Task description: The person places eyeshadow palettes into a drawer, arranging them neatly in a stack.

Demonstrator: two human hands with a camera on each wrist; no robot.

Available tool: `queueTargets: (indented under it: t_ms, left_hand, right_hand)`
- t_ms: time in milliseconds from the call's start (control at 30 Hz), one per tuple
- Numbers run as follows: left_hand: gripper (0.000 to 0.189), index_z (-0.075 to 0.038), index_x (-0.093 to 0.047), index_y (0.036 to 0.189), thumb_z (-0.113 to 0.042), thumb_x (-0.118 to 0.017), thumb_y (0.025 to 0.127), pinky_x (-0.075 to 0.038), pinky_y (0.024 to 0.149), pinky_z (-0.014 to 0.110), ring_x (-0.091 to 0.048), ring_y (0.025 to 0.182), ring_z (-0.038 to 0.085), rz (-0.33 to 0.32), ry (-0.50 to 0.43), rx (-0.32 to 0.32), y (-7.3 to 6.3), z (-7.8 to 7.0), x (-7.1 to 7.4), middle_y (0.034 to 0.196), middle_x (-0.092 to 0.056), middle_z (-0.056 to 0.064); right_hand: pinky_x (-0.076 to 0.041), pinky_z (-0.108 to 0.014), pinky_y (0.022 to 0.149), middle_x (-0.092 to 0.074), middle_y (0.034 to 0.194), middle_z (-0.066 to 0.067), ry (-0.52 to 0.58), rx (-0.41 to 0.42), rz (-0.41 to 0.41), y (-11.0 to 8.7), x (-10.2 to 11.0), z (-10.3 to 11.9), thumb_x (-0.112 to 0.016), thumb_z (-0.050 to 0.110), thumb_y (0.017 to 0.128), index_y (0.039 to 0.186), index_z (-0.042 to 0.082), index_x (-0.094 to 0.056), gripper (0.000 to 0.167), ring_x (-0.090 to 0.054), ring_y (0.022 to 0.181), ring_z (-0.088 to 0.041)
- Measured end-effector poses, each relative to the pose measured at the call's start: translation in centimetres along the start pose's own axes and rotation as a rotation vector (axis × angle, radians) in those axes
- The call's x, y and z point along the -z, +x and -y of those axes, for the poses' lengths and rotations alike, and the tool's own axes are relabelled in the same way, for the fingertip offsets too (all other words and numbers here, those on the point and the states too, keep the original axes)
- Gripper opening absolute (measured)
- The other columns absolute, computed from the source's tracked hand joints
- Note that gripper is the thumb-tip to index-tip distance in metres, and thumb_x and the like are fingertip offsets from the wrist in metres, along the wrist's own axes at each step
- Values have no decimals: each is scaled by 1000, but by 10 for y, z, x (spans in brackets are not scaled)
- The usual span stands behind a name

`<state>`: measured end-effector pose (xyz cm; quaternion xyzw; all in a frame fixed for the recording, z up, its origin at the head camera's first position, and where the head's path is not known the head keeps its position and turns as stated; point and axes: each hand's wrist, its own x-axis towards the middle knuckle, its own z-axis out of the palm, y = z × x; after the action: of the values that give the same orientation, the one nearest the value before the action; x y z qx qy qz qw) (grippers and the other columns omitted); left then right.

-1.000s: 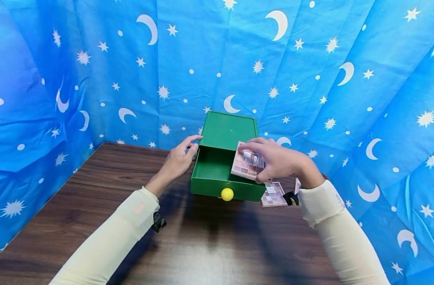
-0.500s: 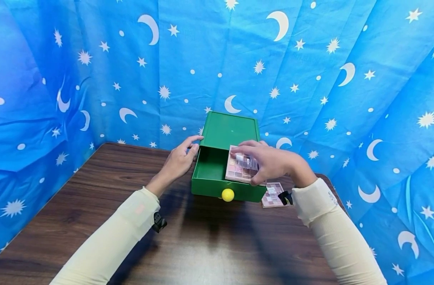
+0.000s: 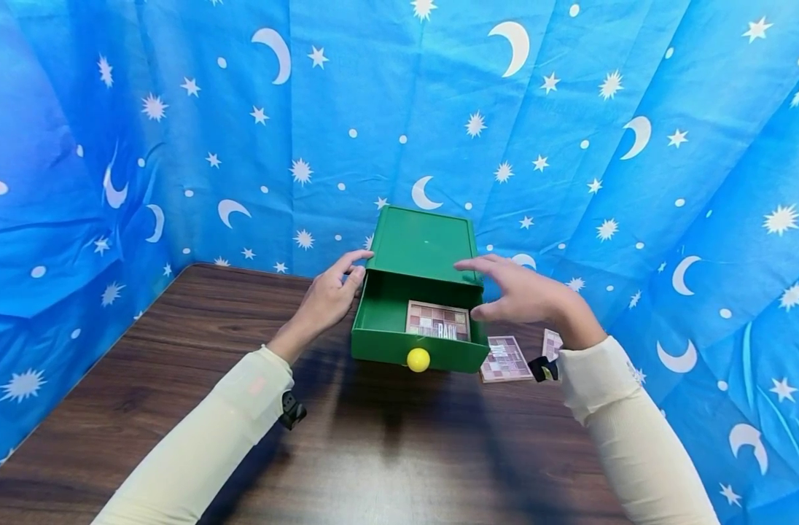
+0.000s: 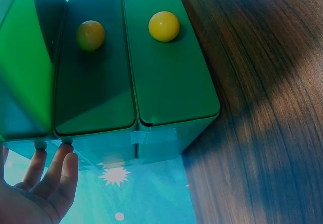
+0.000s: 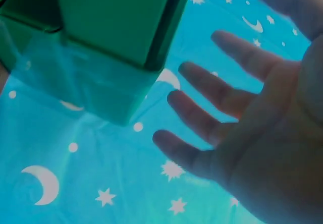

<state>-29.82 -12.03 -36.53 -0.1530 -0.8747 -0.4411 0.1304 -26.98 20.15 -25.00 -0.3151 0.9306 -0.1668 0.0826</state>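
Observation:
A green drawer unit (image 3: 426, 237) stands on the table with its top drawer (image 3: 381, 310) pulled out. In that drawer, toward its right side, lies an eyeshadow palette (image 3: 437, 321) with a grid of brown and pink shades. My left hand (image 3: 334, 292) touches the unit's left side with its fingertips, which the left wrist view also shows. Over the drawer's right edge hovers my right hand (image 3: 517, 292), its fingers spread and holding nothing. Beside the drawer, a second palette (image 3: 504, 359) rests on the table, and part of another (image 3: 552, 343) shows behind my right wrist.
A yellow ball knob (image 3: 418, 359) sticks out from the drawer front. Two lower closed drawers with yellow knobs (image 4: 164, 26) appear in the left wrist view. A blue curtain (image 3: 347, 95) with moons and stars hangs behind the brown wooden table (image 3: 242, 335).
My right hand lowered the palette into the drawer, let it go and drew back up to the right. My left hand stayed at the unit's side.

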Motion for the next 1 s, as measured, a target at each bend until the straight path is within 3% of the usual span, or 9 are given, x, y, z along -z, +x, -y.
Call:
queueTargets:
  t_ms: [100, 300, 467, 633, 1000]
  left_hand:
    - [42, -38, -46, 151, -46, -37, 110, -48, 80, 45, -67, 104, 26, -4, 0, 6, 1, 1, -1, 141, -61, 11]
    - [42, -37, -46, 151, -44, -38, 110, -46, 74, 42, -60, 87, 25, -12, -2, 6, 1, 1, 0, 134, -62, 9]
    - [43, -37, -45, 152, -45, -37, 110, -47, 76, 42, -62, 91, 24, -5, 2, 3, 1, 1, 0, 138, -61, 10]
    - [43, -38, -45, 152, -47, -36, 110, -49, 78, 44, -67, 100, 26, 0, -3, 5, 0, 1, 0, 142, -61, 11]
    - [42, -39, -44, 151, -45, -38, 110, -51, 79, 45, -71, 103, 27, 4, -12, 14, 1, 3, -1, 142, -62, 11]
  right_hand:
    - [-38, -62, 113, -37, 161, -15, 12, -71, -71, -4, -1, -12, -67, 18, 94, 156, 10, -40, 69, -37, 147, -41]
    - [-43, -61, 108, -46, 153, -24, 84, -271, -186, -6, -11, -38, -59, 14, 97, 151, 3, -46, 57, -48, 137, -47]
    - [-47, -59, 103, -49, 148, -31, 60, -406, -149, -1, -27, -62, -61, 17, 97, 150, -1, -46, 58, -49, 135, -49]
    - [-44, -61, 106, -50, 146, -33, 17, -486, -109, 5, -48, -79, -68, 25, 95, 150, -4, -43, 67, -49, 135, -49]
    - [-31, -71, 112, -33, 156, -37, 44, -615, -50, 17, -77, -93, -71, 33, 95, 156, -4, -32, 81, -27, 144, -59]
